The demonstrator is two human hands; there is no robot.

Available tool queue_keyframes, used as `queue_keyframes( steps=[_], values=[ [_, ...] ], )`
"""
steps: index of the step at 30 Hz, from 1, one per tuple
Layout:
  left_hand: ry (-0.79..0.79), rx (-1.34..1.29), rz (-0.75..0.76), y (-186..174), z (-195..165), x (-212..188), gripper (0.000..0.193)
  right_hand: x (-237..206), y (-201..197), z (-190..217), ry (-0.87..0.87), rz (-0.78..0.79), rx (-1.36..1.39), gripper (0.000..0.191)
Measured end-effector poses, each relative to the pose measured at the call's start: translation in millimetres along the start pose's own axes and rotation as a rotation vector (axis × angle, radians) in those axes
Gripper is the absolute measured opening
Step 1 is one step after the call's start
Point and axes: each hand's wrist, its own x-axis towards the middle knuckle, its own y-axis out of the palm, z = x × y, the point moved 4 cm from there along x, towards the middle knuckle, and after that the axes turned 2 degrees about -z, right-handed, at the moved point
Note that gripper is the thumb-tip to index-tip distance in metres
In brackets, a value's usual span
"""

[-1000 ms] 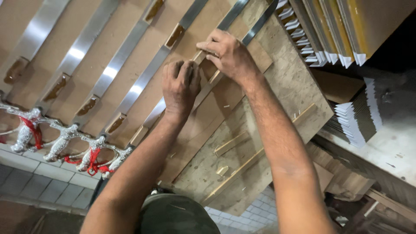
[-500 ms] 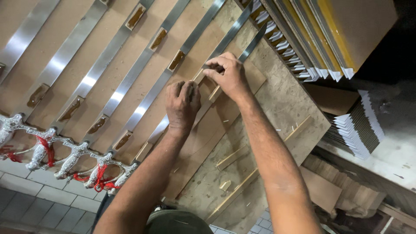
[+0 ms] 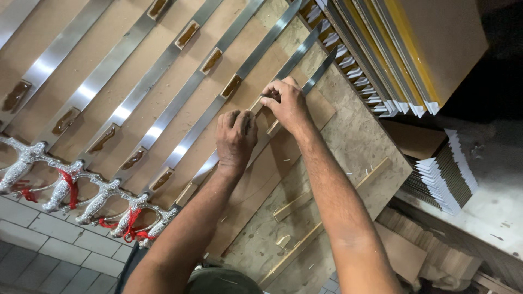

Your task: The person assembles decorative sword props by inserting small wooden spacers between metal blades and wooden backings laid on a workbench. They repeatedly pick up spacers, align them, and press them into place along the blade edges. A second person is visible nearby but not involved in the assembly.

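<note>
1. The left hand (image 3: 235, 136) presses flat, fingers curled, on the long polished steel sword blade (image 3: 305, 73), seemingly to pin it to the board.
2. The right hand (image 3: 286, 103), just beyond it, pinches a small flat tan wooden piece (image 3: 260, 103) against that blade.
3. To the left of both hands lie more blades in a row, with ornate silver hilts tied in red cord (image 3: 71, 190).
4. All rest on a brown fibreboard sheet (image 3: 348, 141); grey floor tiles (image 3: 38, 239) show below.
</note>
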Motion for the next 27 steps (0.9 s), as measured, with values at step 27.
queue_keyframes(
  steps=[27],
  values=[
    [-0.01, 0.381, 0.179, -212, 72, -103, 0.043, -261, 46, 59, 0.053, -0.268, 0.409, 0.03]
  ],
)
